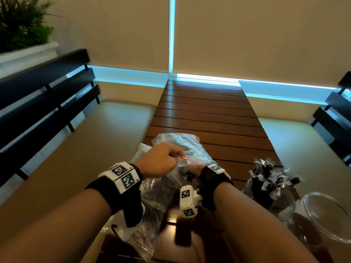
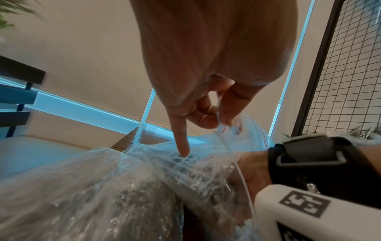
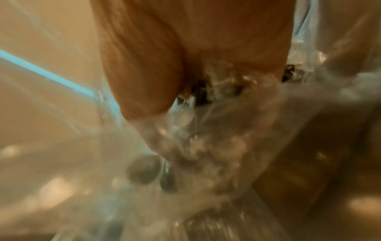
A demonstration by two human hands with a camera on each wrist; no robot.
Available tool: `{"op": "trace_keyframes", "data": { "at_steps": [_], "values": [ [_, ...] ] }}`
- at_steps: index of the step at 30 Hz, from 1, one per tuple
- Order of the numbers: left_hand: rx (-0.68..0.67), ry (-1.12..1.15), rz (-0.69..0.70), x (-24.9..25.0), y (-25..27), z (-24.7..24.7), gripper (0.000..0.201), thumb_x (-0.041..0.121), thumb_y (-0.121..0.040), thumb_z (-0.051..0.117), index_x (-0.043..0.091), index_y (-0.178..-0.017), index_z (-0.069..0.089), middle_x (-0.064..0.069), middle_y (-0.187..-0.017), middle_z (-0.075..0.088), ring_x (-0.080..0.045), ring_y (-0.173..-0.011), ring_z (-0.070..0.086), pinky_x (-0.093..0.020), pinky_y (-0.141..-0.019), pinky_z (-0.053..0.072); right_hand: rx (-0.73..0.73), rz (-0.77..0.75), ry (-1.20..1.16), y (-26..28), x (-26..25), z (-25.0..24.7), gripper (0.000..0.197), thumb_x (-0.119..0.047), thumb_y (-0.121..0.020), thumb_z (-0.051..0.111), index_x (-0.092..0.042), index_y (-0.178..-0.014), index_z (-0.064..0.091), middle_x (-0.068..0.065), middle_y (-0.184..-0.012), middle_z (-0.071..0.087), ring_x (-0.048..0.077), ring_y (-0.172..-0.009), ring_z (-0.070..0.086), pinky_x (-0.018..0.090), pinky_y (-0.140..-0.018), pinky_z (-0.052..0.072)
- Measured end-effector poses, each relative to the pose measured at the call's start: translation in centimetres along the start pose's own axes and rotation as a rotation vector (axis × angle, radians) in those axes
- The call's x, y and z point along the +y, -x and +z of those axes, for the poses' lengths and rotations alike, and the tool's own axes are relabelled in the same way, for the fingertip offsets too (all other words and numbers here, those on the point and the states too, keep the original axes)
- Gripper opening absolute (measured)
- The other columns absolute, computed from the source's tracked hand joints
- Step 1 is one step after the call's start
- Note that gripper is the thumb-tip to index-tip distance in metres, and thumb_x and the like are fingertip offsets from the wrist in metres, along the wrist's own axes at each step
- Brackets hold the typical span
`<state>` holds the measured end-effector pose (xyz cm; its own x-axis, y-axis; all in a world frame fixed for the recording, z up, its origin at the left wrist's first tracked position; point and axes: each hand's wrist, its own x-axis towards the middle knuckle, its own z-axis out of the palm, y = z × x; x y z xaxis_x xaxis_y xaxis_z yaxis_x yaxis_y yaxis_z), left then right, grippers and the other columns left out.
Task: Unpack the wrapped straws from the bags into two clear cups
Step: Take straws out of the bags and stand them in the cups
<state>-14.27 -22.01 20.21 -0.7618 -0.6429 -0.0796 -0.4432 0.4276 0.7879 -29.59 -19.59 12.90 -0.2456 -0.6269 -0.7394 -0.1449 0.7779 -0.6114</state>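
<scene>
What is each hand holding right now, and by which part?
Left hand pinches the clear bag by its zip-top rim. Right hand is inside the bag among the wrapped straws; its grip cannot be told.

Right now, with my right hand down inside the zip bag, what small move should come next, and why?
Probably draw the right hand back out with a bunch of wrapped straws. The left hand already pinches the zip bag rim open, and the right one is buried in it, apparently closing on straws, though that view is blurred. One clear cup holds straws; the nearer cup looks empty.
</scene>
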Motion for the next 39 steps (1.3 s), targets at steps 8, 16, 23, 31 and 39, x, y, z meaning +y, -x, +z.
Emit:
{"op": "trace_keyframes", "data": {
  "at_steps": [8, 16, 23, 31, 39],
  "values": [
    [0.079, -0.132, -0.005, -0.7, -0.6, 1.1, 0.023, -0.003, -0.081, 0.054, 0.014, -0.084, 0.069, 0.006, -0.067, 0.060, -0.001, -0.055, 0.055, -0.025, -0.055, 0.049, 0.118, -0.099, 0.030, 2.6, 0.3, -0.6, 0.014, -0.026, -0.097, 0.054, -0.017, -0.087, 0.055, 0.005, -0.080, 0.056, 0.019, -0.072, 0.055, 0.033, -0.077, 0.052],
    [0.223, -0.356, -0.017, 0.6, -1.0, 2.3, 0.012, 0.008, -0.081, 0.054, 0.014, -0.079, 0.064, -0.001, -0.077, 0.058, -0.021, -0.076, 0.056, -0.024, -0.063, 0.040, 0.214, -0.179, 0.141, 4.5, 0.5, -1.0, 0.019, -0.024, -0.097, 0.046, -0.015, -0.107, 0.060, -0.001, -0.079, 0.055, 0.012, -0.069, 0.054, 0.026, -0.064, 0.050],
    [0.020, -0.495, 0.045, 0.9, -0.9, 3.7, 0.046, 0.044, -0.085, 0.066, 0.026, -0.125, 0.054, 0.001, -0.118, 0.045, -0.018, -0.103, 0.054, -0.034, -0.091, 0.049, 0.191, -0.219, 0.198, 4.7, 1.1, -2.2, 0.041, -0.044, -0.081, 0.059, -0.023, -0.117, 0.060, 0.005, -0.113, 0.063, 0.022, -0.100, 0.062, 0.036, -0.087, 0.052],
    [0.255, -0.586, 0.034, 0.0, -2.1, 4.0, 0.015, 0.018, -0.091, 0.057, 0.015, -0.100, 0.069, -0.003, -0.098, 0.060, -0.023, -0.089, 0.063, -0.038, -0.082, 0.055, 0.198, -0.199, 0.018, 5.1, 2.1, -2.5, 0.020, -0.031, -0.074, 0.064, -0.018, -0.090, 0.065, 0.010, -0.100, 0.071, 0.030, -0.092, 0.070, 0.041, -0.081, 0.059],
    [0.236, -0.483, 0.010, 0.8, -2.2, 4.2, 0.029, 0.048, -0.085, 0.060, 0.024, -0.101, 0.059, 0.002, -0.110, 0.050, -0.018, -0.091, 0.058, -0.037, -0.081, 0.054, 0.239, -0.310, 0.108, 4.8, 3.0, -3.4, 0.030, -0.025, -0.074, 0.056, -0.018, -0.101, 0.066, 0.011, -0.095, 0.072, 0.029, -0.086, 0.071, 0.046, -0.077, 0.060]
  ]
}}
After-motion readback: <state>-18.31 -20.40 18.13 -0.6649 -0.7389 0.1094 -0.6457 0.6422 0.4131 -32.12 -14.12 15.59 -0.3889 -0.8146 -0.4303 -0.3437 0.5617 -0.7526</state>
